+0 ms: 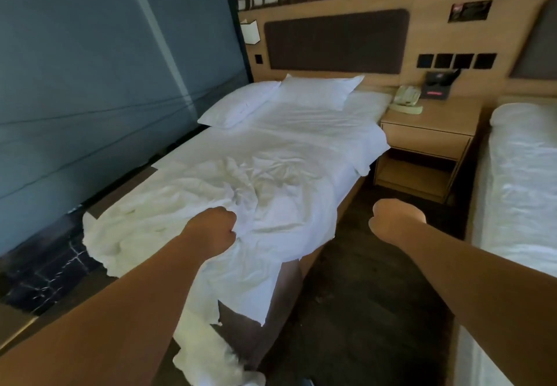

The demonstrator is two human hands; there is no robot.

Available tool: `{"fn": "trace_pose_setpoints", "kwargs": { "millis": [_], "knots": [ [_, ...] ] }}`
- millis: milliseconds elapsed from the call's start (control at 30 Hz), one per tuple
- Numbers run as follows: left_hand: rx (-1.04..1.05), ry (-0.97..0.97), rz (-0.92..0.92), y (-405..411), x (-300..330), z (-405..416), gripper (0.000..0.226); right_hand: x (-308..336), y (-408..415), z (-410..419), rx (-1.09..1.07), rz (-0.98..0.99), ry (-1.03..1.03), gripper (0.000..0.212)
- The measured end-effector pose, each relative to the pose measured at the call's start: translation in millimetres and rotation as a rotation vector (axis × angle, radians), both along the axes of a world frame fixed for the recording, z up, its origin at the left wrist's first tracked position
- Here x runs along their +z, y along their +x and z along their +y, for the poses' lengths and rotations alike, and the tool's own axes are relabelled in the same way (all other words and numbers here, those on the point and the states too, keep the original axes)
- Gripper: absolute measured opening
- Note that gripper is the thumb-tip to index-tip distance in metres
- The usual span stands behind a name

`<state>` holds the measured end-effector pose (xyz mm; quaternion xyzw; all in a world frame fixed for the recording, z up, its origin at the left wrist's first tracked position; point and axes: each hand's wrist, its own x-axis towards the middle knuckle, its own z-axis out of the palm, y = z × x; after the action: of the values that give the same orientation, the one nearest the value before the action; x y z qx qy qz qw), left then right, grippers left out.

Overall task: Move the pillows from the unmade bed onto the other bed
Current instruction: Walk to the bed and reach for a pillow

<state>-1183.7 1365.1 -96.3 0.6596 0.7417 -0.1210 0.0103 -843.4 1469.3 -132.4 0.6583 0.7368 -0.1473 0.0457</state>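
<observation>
unmade bed [301,132] fills the centre of the frame, its crumpled white sheet [241,192] trailing off the foot end toward the lower centre. two white pillows lie at the head end, upper centre: the left pillow [238,105] angled toward the blue wall, the right pillow [319,91] overlapping its corner, below the dark headboard panel [334,40]. the other bed [518,192] runs along the right edge, beyond a wooden nightstand [428,132] carrying a telephone [407,98].

left hand [215,229], lower centre-left, is curled into a fist over the bunched sheet; whether fabric is clamped inside cannot be told. right hand [394,217], centre-right, is curled with fingers together, over the dark floor, holding nothing visible.

assessment: both pillows untouched, well apart from either hand. risks: the hanging sheet lies near the walking path and could catch a foot; a pillow carried across the nightstand could knock the telephone.
</observation>
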Motion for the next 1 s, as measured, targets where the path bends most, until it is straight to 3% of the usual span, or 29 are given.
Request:
{"fn": "trace_pose_setpoints", "kwargs": {
  "millis": [400, 667, 767, 833, 1000],
  "knots": [
    [-0.316, -0.017, -0.066, 16.6, -39.7, 323.1, 0.026, 20.3, 26.9, 189.4, -0.365, -0.101, 0.027, 0.014],
    [-0.553, 0.013, -0.382, 209.4, -22.9, 494.6, 0.030, 28.6, 159.3, 270.7, -0.567, -0.180, 0.023, 0.005],
    [-0.696, 0.016, -0.364, 282.2, -15.8, 544.2, 0.035, 29.4, 218.5, 321.2, -0.625, -0.205, 0.037, 0.022],
    [-0.744, 0.019, -0.318, 319.4, -6.6, 586.9, 0.031, 34.6, 254.7, 362.3, -0.642, -0.195, 0.053, 0.022],
    [-0.658, 0.039, -0.311, 392.0, 21.6, 699.4, 0.019, 52.7, 340.7, 465.3, -0.664, -0.191, 0.096, 0.017]
  ]
}}
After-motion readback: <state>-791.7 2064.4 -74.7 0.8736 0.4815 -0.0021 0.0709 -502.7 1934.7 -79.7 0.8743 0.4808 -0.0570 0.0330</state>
